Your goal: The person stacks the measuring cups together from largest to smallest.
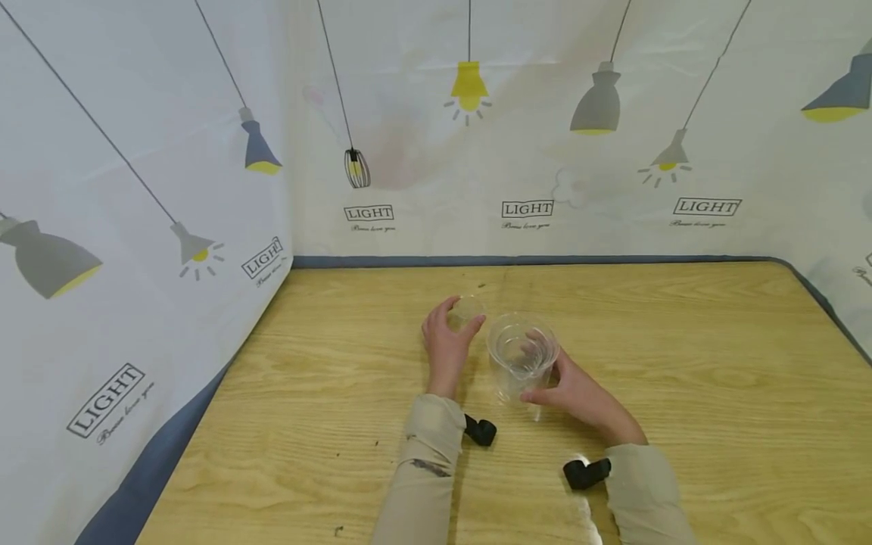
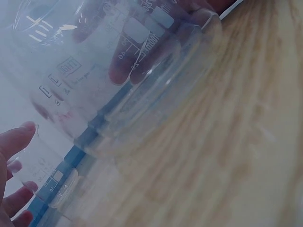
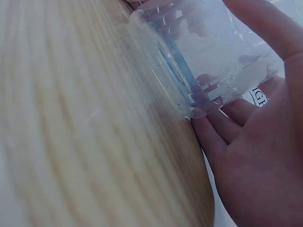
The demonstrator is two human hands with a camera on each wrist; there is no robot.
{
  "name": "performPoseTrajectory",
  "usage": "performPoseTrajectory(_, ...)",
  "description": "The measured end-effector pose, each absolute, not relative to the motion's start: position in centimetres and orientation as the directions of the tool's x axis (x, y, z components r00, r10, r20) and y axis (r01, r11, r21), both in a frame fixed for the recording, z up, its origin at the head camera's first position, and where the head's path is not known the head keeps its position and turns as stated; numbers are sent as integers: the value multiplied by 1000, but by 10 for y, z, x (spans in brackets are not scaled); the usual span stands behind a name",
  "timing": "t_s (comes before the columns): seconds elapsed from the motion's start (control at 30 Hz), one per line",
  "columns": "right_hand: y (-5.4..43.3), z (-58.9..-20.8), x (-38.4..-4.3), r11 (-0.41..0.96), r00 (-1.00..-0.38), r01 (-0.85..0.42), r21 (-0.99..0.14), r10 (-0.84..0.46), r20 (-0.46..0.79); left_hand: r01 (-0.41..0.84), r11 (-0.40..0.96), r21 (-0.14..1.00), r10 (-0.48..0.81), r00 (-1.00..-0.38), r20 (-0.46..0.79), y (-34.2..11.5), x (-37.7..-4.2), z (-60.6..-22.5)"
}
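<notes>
My left hand (image 1: 448, 344) curls its thumb and fingers round a small clear beaker (image 1: 468, 309) on the left. In the left wrist view that small beaker (image 2: 47, 177) shows printed marks. To its right, a larger clear beaker (image 1: 506, 378) stands upright, and a smaller rim shows within its mouth. Thumb and fingers of my right hand (image 1: 582, 397) grip the larger beaker from its right side. Graduation marks are printed on the larger beaker (image 2: 130, 40) in the left wrist view. Its base (image 3: 163, 71) is at the wooden tabletop in the right wrist view.
The wooden table (image 1: 327, 378) meets a white curtain (image 1: 436, 182) printed with lamps along its back and left edges. Black devices are worn at both wrists, the left device (image 1: 481, 431) and the right device (image 1: 586, 474), over beige sleeves. Small dark specks dot the tabletop.
</notes>
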State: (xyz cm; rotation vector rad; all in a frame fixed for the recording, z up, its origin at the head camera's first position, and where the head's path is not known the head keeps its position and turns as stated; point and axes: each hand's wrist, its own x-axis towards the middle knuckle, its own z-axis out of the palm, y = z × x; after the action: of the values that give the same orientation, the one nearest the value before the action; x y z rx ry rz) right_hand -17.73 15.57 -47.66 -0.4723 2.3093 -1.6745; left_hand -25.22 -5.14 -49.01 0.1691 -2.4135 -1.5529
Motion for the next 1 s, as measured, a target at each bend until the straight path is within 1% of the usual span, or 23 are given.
performPoseTrajectory(0.2, 156, -479, -178, 298, -920, -138, -945, -392, 10, 51, 395, 917, -235, -959, 155, -54, -253, -492)
performPoseTrajectory(0.4, 157, -481, -179, 321, -921, -132, -938, -388, -4, 41, 353, 935, -189, -975, 114, -57, -250, -493)
performPoseTrajectory(0.7, 159, -481, -178, 280, -920, -97, -955, -390, -21, 59, 321, 945, -134, -985, 107, -60, -246, -491)
performPoseTrajectory(1.0, 160, -482, -180, 262, -909, -110, -959, -416, -9, 63, 327, 943, -116, -987, 106, -62, -246, -489)
